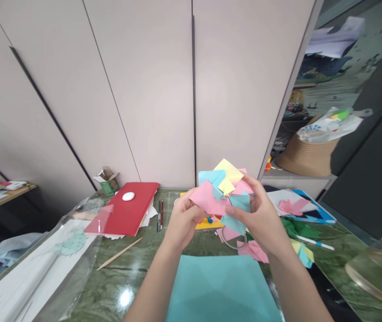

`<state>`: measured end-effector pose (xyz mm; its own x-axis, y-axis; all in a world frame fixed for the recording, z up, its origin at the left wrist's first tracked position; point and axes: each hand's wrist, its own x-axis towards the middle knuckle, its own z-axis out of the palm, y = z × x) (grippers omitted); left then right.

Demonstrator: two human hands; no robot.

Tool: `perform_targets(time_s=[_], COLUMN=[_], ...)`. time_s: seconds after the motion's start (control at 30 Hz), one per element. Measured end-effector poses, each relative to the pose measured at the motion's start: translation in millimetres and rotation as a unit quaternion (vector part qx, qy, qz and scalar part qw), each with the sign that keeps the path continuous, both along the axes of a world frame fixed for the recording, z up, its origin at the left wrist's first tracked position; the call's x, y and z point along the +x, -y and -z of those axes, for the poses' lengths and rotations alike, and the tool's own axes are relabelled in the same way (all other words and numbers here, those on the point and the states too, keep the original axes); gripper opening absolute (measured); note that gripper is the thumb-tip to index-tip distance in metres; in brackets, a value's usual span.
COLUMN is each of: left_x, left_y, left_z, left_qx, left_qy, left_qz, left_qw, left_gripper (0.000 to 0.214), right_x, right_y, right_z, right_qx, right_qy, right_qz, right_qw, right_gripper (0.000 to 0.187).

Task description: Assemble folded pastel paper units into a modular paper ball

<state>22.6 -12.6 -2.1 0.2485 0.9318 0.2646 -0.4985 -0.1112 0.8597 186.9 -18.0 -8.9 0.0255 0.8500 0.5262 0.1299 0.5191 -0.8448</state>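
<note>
Both my hands are raised above the green marble table [133, 273], holding a cluster of folded paper pieces [222, 190] in pink, light blue and yellow. My left hand [184, 221] pinches the pink piece at the cluster's left side. My right hand [259, 217] grips the right side, fingers closed over the blue and pink pieces. A large light blue paper sheet [220, 288] lies flat on the table just below my hands. Loose pink scraps [253, 250] and a metal ring [232, 239] lie under the cluster.
A red folder [123, 212] with a white oval object [128, 196] lies left, pens [160, 214] beside it, a wooden stick [119, 253] nearer. Clear plastic wrap [60, 259] covers the left edge. Green paper [298, 228] and a blue-edged board [306, 205] lie right. A small open box [107, 180] stands at the wall.
</note>
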Motion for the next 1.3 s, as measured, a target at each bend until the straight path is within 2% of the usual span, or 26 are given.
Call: perform_targets(time_s=[0.27,0.53,0.87,1.0,1.13,1.3], left_x=[-2.2,-10.8,-12.0,-13.9,-13.9,-11.6], left_y=[0.6,-1.4,-5.6,-5.6,-6.2,-5.7], left_z=[-0.1,-4.2,-0.4,0.2,2.4,2.5], left_qx=[0.020,0.003,-0.005,-0.020,-0.025,-0.006], left_qy=[-0.049,-0.048,-0.051,-0.035,-0.016,-0.020], left_qz=[0.026,0.114,0.112,0.118,0.131,0.148], left_qw=[0.998,0.992,0.992,0.992,0.991,0.989], left_gripper=[0.038,0.039,0.035,0.030,0.036,0.042], right_x=[3.6,5.1,5.5,4.4,3.7,3.0], right_y=[-1.7,0.9,4.4,5.3,5.9,6.6], right_z=[0.2,-3.2,-9.2,-11.3,-12.6,-12.9], right_qx=[0.005,-0.032,-0.010,-0.021,-0.032,-0.033], right_qy=[0.021,0.000,0.023,0.001,-0.029,-0.015], right_qz=[0.018,0.007,-0.020,-0.015,-0.022,-0.011], right_qw=[1.000,0.999,0.999,1.000,0.999,0.999], right_gripper=[0.060,0.060,0.053,0.051,0.050,0.046])
